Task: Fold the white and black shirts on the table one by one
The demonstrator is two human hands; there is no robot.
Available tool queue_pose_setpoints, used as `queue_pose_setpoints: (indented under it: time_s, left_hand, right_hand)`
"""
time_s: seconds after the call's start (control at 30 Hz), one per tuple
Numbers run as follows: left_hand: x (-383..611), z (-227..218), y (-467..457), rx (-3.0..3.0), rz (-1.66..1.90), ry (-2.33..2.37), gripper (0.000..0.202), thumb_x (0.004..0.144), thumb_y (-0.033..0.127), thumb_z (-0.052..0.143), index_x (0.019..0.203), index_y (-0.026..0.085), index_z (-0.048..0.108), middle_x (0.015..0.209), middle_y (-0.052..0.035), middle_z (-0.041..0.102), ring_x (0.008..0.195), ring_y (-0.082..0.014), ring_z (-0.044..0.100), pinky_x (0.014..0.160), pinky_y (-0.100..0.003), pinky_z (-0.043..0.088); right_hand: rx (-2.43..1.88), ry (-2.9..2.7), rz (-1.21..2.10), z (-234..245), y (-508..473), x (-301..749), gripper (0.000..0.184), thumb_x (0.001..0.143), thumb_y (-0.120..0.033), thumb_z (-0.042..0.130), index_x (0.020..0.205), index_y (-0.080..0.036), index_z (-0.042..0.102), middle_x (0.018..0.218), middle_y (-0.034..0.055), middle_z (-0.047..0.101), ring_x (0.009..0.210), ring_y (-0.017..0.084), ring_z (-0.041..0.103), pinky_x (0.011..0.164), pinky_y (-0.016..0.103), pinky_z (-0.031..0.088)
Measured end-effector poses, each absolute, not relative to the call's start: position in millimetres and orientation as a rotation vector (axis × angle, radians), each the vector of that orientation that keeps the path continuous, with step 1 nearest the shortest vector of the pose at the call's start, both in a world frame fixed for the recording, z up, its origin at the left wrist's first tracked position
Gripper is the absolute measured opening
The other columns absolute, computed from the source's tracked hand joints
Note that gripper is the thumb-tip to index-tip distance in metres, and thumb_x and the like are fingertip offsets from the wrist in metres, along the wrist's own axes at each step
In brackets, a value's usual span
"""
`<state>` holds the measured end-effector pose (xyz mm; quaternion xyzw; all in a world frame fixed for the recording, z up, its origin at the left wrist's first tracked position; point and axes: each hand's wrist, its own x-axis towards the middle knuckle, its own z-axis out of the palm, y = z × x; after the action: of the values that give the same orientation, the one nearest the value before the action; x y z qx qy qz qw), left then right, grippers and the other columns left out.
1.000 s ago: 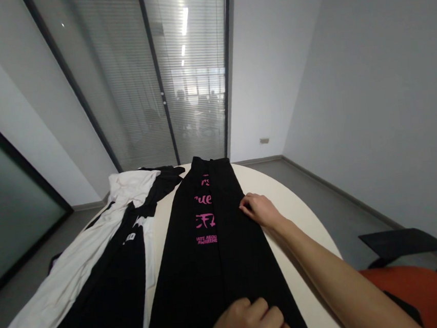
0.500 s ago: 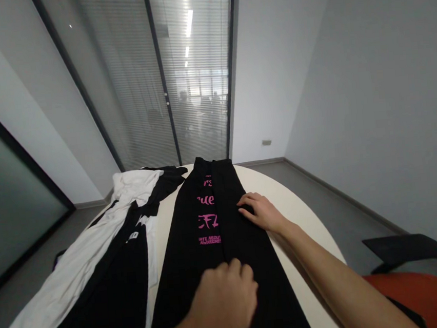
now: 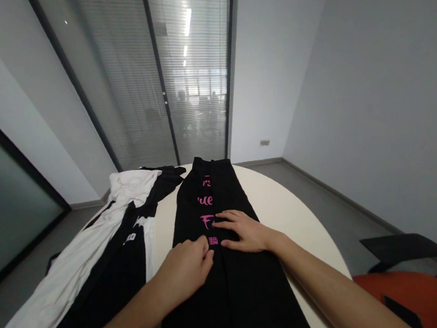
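Note:
A long black shirt (image 3: 254, 294) with pink lettering lies on the round table, its right part folded lengthwise over the middle so that only part of the print shows. My left hand (image 3: 188, 267) is closed on the left part of the shirt, beside the lower lettering. Its fingertips are hidden under the curled fingers. My right hand (image 3: 244, 231) rests palm down on the folded-over layer, fingers spread, with the fingertips reaching across the fold edge onto the print.
White and black clothes (image 3: 95, 253) lie in a heap along the table's left side. The pale tabletop (image 3: 292, 208) shows at the right. An orange chair (image 3: 401, 296) with a black armrest stands at the lower right. Behind is a glass partition with blinds (image 3: 130, 90).
My left hand has moved forward and left to the shirt's left part. The right hand has slid left from the right edge onto the folded layer. Less of the lower print shows.

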<state>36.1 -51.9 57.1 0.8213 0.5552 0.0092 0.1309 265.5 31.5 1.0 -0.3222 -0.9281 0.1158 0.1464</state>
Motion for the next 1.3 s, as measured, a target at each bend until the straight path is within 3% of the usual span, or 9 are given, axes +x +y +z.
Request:
queue_pose_setpoints:
  time_s: [0.1,0.2,0.37,0.63,0.8,1.03,1.3]
  left_hand:
    - [34,58,-54,2.385,0.013,1.4,0.024,0.097,0.038,0.048,0.104,0.021,0.062,0.091,-0.0057,0.072,0.084,-0.0234,0.07,0.071,-0.031,0.048]
    - [29,60,-58,2.498,-0.054,1.175,0.033,0.094,0.03,0.051,0.126,0.025,0.058,0.101,-0.0053,0.073,0.091,-0.0247,0.07,0.08,-0.035,0.05]
    - [17,68,-61,2.532,-0.128,0.927,0.025,0.079,0.02,0.059,0.099,0.027,0.071,0.095,-0.0004,0.067,0.089,-0.0187,0.065,0.081,-0.029,0.05]
    - [20,67,-63,2.526,0.03,0.625,0.021,0.072,0.007,0.063,0.081,0.024,0.071,0.12,0.0009,0.056,0.111,-0.0167,0.053,0.101,-0.029,0.043]
    - [28,56,-64,2.513,0.027,0.516,0.026,0.074,0.0,0.058,0.079,0.024,0.069,0.106,0.0034,0.063,0.103,-0.0141,0.055,0.095,-0.025,0.043]
    - [34,47,-66,2.482,0.092,0.398,0.026,0.079,0.001,0.056,0.08,0.024,0.07,0.099,0.0022,0.066,0.101,-0.0143,0.056,0.095,-0.026,0.041]
    - [32,54,-69,2.527,-0.022,0.549,0.03,0.077,0.02,0.071,0.105,0.029,0.068,0.113,0.0026,0.064,0.106,-0.0171,0.058,0.097,-0.031,0.042]
  right_hand:
    - [-0.915,-2.669,0.34,2,30,262,0.054,0.091,-0.047,0.063,0.141,-0.026,0.057,0.15,0.0115,0.048,0.14,0.031,0.041,0.115,0.052,0.031]
    - [-0.893,-2.665,0.331,4,31,261,0.049,0.093,-0.045,0.061,0.137,-0.025,0.06,0.146,0.0105,0.053,0.136,0.028,0.044,0.114,0.049,0.033]
    - [-0.868,-2.656,0.353,4,31,260,0.044,0.094,-0.043,0.059,0.134,-0.024,0.061,0.142,0.0099,0.056,0.132,0.027,0.049,0.11,0.046,0.037]
    - [-0.851,-2.655,0.381,5,30,261,0.045,0.095,-0.042,0.059,0.137,-0.026,0.059,0.145,0.0113,0.053,0.133,0.027,0.048,0.11,0.047,0.037]
    - [-0.79,-2.689,0.396,9,27,259,0.036,0.095,-0.036,0.059,0.129,-0.027,0.065,0.146,0.0102,0.051,0.135,0.027,0.046,0.111,0.048,0.037]
    - [-0.703,-2.646,0.507,13,23,254,0.014,0.095,-0.026,0.058,0.102,-0.024,0.07,0.141,0.0075,0.055,0.132,0.023,0.049,0.11,0.041,0.04]
    - [-0.802,-2.587,0.506,9,22,247,0.027,0.101,-0.03,0.05,0.122,-0.024,0.065,0.124,0.0078,0.066,0.121,0.021,0.056,0.107,0.04,0.043]
